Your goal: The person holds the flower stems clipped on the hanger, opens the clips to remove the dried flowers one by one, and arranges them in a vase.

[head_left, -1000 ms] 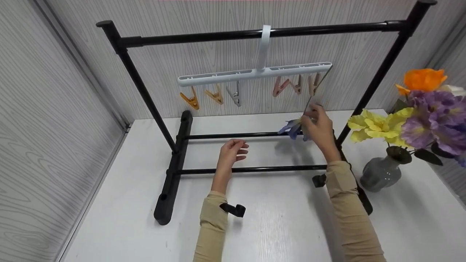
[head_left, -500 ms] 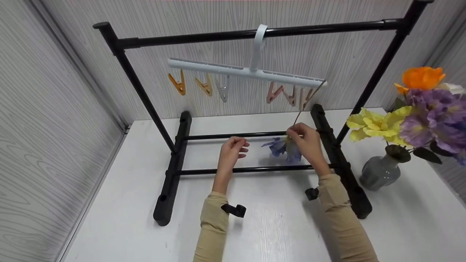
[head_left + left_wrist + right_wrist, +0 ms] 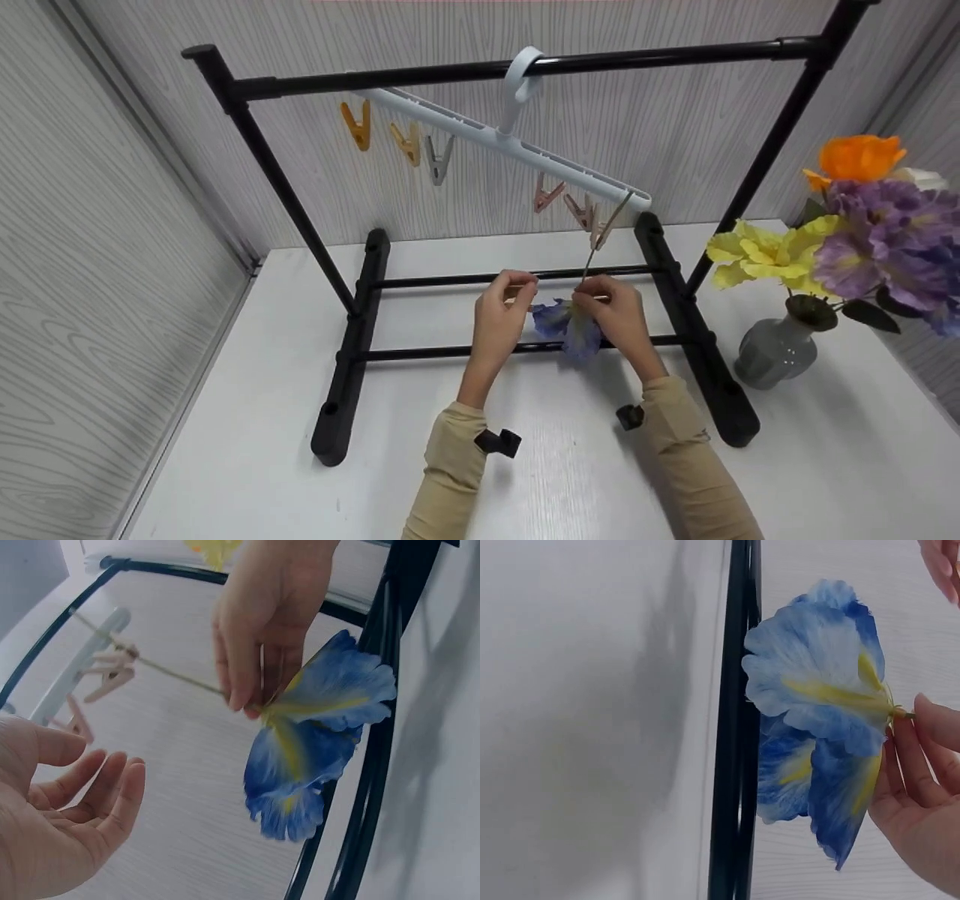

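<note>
A blue artificial iris (image 3: 581, 334) hangs head down, its stem (image 3: 176, 676) passing through the rightmost pale pink clip (image 3: 601, 234) of the white hanger (image 3: 480, 133). My right hand (image 3: 616, 311) pinches the stem just above the bloom; the right wrist view shows thumb and fingers at the flower's (image 3: 817, 682) base. My left hand (image 3: 500, 315) is a little left of the bloom, fingers loosely bent and holding nothing. In the left wrist view, a gap separates my left hand (image 3: 67, 810) from the petals (image 3: 300, 742).
The hanger hooks over the top bar (image 3: 660, 58) of a black rack, with several other clips (image 3: 439, 161) along it. Two lower bars (image 3: 420, 354) cross between the rack's feet. At right, a grey vase (image 3: 776, 349) holds yellow, purple and orange flowers (image 3: 870, 225).
The right hand has come toward me and leftward with the iris, turning the hanger so its right end swings nearer and lower. My left hand has moved right, toward the flower.
</note>
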`<state>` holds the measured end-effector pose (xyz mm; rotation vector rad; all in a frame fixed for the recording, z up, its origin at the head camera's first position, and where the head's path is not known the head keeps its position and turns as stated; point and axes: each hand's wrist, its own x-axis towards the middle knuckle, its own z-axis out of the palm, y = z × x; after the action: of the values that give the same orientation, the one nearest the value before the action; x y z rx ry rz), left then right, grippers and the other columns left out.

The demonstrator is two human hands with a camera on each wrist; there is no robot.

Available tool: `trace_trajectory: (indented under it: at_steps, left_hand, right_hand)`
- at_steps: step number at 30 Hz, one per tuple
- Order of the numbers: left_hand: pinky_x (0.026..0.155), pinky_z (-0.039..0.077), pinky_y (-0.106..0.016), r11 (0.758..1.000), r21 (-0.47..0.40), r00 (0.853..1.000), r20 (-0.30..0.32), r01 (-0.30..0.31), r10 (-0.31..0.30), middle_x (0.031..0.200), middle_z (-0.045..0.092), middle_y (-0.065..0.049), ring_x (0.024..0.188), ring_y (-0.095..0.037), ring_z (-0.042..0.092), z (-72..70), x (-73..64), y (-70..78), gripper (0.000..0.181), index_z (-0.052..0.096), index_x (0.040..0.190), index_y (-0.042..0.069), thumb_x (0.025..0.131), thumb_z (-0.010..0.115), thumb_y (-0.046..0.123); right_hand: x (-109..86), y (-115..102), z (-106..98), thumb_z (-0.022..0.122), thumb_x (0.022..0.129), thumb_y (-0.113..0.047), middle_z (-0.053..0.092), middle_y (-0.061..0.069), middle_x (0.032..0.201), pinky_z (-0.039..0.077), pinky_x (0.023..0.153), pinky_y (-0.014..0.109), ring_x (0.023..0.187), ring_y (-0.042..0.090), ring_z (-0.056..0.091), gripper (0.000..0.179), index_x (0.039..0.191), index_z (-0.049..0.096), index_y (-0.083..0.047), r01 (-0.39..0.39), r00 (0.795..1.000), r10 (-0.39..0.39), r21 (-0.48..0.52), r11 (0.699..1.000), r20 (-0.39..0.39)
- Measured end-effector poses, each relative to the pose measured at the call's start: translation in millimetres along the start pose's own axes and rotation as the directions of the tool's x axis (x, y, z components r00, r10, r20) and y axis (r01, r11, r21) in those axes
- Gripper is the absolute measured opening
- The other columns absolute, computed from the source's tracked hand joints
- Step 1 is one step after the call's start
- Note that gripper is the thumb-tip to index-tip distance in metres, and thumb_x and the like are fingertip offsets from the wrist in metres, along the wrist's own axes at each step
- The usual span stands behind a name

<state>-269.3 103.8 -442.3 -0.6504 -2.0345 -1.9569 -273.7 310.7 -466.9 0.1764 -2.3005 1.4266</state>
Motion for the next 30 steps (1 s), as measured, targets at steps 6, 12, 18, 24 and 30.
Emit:
trace_trajectory:
  at_steps: [6, 12, 18, 24, 30]
  left_hand:
    - [0.097, 0.055, -0.032, 0.998, 0.041, 0.997, 0.051, -0.054, 0.052, 0.124, 0.068, -0.015, 0.118, -0.023, 0.065, 14.9, -4.4, -0.7, 0.023, 0.067, 0.124, -0.001, 0.103, 0.064, 0.008]
    - [0.100, 0.054, -0.033, 0.994, 0.016, 0.992, 0.073, -0.106, 0.105, 0.127, 0.066, -0.018, 0.122, -0.028, 0.064, 28.6, -6.6, -1.6, 0.026, 0.064, 0.126, -0.006, 0.102, 0.064, 0.003]
    - [0.098, 0.055, -0.031, 0.992, 0.005, 0.990, 0.061, -0.124, 0.124, 0.126, 0.067, -0.016, 0.119, -0.026, 0.064, 35.9, -10.4, -2.8, 0.025, 0.064, 0.127, -0.004, 0.102, 0.063, 0.002]
    - [0.096, 0.057, -0.037, 0.993, -0.007, 0.993, -0.003, -0.121, 0.121, 0.123, 0.068, -0.016, 0.116, -0.027, 0.066, 37.4, -10.8, -5.1, 0.023, 0.065, 0.123, -0.004, 0.101, 0.064, 0.001]
    - [0.096, 0.057, -0.038, 0.993, -0.042, 0.994, -0.019, -0.108, 0.107, 0.121, 0.068, -0.018, 0.115, -0.030, 0.066, 40.6, -9.0, -6.0, 0.022, 0.065, 0.122, -0.005, 0.101, 0.064, 0.001]
  right_hand:
    - [-2.7, -1, 1, 0.076, 0.094, -0.007, 0.074, 0.015, 0.095, 0.053, 0.068, 0.021, 0.085, 0.023, 0.070, 0.010, 0.099, 0.077, 0.001, -0.006, 0.999, 0.004, 0.035, 0.999, 0.053]
    - [-2.8, -3, 2, 0.077, 0.093, -0.008, 0.075, 0.012, 0.090, 0.053, 0.070, 0.021, 0.080, 0.014, 0.067, 0.012, 0.097, 0.077, 0.003, -0.007, 0.989, 0.002, 0.034, 0.999, 0.148]
    - [-4.1, -1, 6, 0.076, 0.094, -0.006, 0.076, 0.010, 0.092, 0.054, 0.078, 0.023, 0.084, 0.012, 0.068, 0.014, 0.102, 0.077, 0.005, -0.029, 0.972, 0.014, 0.057, 0.998, 0.233]
    - [-3.6, -1, 7, 0.077, 0.091, -0.002, 0.075, 0.012, 0.093, 0.054, 0.078, 0.022, 0.084, 0.013, 0.066, 0.014, 0.102, 0.076, 0.007, -0.026, 0.957, 0.003, 0.077, 0.997, 0.290]
    - [-3.2, 1, 5, 0.076, 0.091, -0.002, 0.076, 0.008, 0.094, 0.056, 0.079, 0.024, 0.088, 0.015, 0.069, 0.015, 0.104, 0.076, 0.006, -0.056, 0.940, 0.016, 0.106, 0.993, 0.341]
